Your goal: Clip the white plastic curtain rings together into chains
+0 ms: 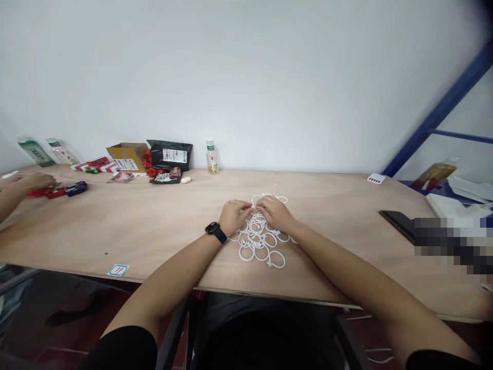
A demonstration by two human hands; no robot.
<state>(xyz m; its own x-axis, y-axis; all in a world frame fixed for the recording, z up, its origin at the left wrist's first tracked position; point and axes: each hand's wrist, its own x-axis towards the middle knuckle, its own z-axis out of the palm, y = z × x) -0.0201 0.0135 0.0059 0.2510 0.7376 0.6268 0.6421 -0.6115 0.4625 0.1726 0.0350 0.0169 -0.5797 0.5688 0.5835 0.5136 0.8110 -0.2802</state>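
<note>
A heap of several white plastic rings (259,241) lies on the wooden table (154,226) in front of me. My left hand (233,216), with a black watch on its wrist, and my right hand (275,211) meet over the far side of the heap. Both hands have their fingers curled and pinch a white ring (254,207) between them. More rings (269,198) lie just beyond my fingers.
A black phone (398,222) lies at the right. At the back left stand a small bottle (211,157), a black bag (169,154) and a cardboard box (127,155). Another person's hand (26,182) rests at the far left beside red and blue objects (65,190).
</note>
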